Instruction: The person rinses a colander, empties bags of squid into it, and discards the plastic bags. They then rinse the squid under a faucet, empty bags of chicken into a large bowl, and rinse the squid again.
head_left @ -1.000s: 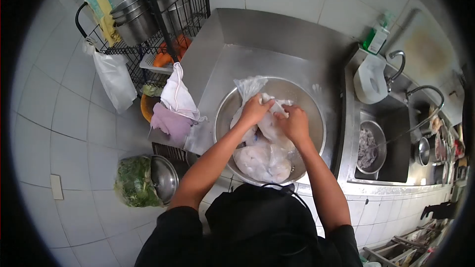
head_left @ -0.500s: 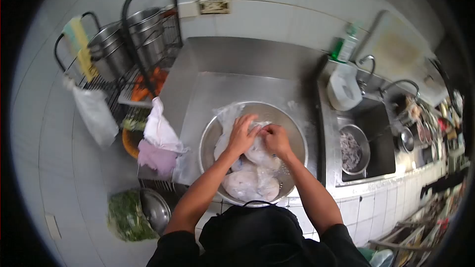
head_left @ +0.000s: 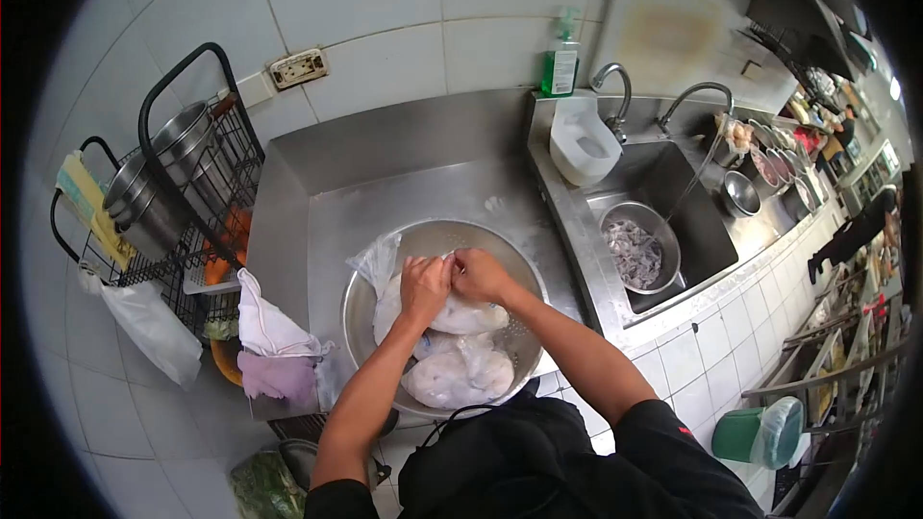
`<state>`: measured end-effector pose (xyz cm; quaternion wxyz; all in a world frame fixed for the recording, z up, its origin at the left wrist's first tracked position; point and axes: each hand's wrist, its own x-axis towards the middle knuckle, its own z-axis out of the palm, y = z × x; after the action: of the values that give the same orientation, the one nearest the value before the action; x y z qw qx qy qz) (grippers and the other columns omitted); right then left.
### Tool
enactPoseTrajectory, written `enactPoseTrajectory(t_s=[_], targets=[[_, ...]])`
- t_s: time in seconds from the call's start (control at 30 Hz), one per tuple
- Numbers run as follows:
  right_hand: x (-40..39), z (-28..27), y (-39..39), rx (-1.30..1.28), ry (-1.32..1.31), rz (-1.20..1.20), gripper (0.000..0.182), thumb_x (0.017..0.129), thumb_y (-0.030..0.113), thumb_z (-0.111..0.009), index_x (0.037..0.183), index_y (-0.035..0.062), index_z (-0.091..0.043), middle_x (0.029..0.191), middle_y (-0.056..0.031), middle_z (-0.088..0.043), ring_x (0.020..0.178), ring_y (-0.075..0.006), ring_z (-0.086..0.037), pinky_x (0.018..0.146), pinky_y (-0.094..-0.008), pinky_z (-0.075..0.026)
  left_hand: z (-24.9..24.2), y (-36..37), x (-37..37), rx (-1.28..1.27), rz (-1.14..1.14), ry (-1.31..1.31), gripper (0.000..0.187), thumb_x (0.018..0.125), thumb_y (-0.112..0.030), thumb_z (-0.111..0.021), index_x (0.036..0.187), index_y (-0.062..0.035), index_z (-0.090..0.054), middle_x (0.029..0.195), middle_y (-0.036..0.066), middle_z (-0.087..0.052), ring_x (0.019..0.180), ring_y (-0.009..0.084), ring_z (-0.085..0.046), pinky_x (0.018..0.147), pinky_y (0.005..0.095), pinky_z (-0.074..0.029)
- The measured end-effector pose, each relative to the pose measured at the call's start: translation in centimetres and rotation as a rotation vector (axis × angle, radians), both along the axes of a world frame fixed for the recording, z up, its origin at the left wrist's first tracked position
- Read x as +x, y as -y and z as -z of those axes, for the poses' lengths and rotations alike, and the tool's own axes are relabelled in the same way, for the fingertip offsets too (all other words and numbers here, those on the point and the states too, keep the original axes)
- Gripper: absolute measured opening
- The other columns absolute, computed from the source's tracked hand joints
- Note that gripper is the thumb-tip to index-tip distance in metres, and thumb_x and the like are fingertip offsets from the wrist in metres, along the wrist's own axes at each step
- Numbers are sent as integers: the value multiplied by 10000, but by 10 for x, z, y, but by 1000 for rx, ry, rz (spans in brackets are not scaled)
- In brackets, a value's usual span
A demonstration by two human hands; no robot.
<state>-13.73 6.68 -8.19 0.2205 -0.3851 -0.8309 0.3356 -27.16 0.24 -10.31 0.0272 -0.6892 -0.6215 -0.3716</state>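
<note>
A large metal bowl with small holes (head_left: 524, 279) stands on the steel counter (head_left: 413, 187). Inside it lie several pale items in clear plastic bags, one bag (head_left: 460, 377) near the front. My left hand (head_left: 425, 286) and my right hand (head_left: 479, 277) meet over the bowl, fingers closed together on the plastic of an upper bag (head_left: 471, 315). The fingertips hide the exact spot they pinch. A loose flap of clear plastic (head_left: 377, 259) spreads beside my left hand, over the bowl's rim.
On the left stand a wire rack with steel pots (head_left: 144, 207) and hanging cloths (head_left: 274, 336). To the right, water runs into a sink (head_left: 697, 250) beside a pot of grey pieces (head_left: 635, 245). A soap bottle (head_left: 560, 62) is behind; a person (head_left: 865, 226) stands far right.
The view has turned toward the right, showing more of the sink side. My left hand's fingers, more spread before, have closed in beside my right hand on the plastic.
</note>
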Motion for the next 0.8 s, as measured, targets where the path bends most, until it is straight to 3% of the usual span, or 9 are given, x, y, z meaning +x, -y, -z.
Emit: enactPoseTrajectory(t_s=[0.13,0.47,0.57,0.63,0.7,0.73,0.8], targets=[[3,3,2,73,-20,39,150,786,124,-573,772,-19,-619,774,-261,-634,769,-456,-615,714,-501,-485,2,-7,2,129,36,-16,364,928,-181,-582,585,-69,-532,540,140,-566,526,333,-570,592,446,-422],[-9,16,8,170,46,120,148,783,110,-578,857,-6,-633,810,-265,-636,794,-459,-618,748,-513,-497,5,-5,-1,146,56,1,334,891,-129,-598,574,-53,-527,558,146,-572,541,335,-576,578,450,-433],[8,58,-14,316,274,150,161,791,112,-566,841,-9,-660,799,-271,-641,790,-453,-631,747,-506,-511,-4,-1,6,211,122,13,321,863,-132,-631,565,-75,-526,541,122,-568,521,328,-575,574,460,-447],[38,54,-32,165,319,246,177,778,140,-608,839,3,-702,818,-256,-664,787,-429,-652,731,-481,-527,-11,4,5,197,138,9,320,857,-143,-647,580,-67,-504,561,117,-569,560,321,-577,626,460,-448],[49,34,-37,92,209,220,195,762,186,-668,841,17,-725,824,-223,-687,765,-372,-683,703,-430,-542,-3,16,-1,135,56,76,324,859,-156,-655,592,-62,-498,579,112,-565,614,305,-585,695,444,-446],[49,15,-35,-50,79,218,215,747,211,-732,863,30,-732,855,-162,-707,788,-347,-677,724,-419,-537,1,14,-5,103,28,127,327,861,-166,-659,598,-60,-497,587,106,-564,642,296,-589,732,436,-442],[41,2,-35,-203,24,69,268,744,234,-745,925,36,-737,869,-157,-708,824,-328,-682,761,-392,-533,-4,12,-10,19,-16,174,292,857,-178,-670,633,-57,-526,634,88,-573,715,276,-589,782,420,-427]])
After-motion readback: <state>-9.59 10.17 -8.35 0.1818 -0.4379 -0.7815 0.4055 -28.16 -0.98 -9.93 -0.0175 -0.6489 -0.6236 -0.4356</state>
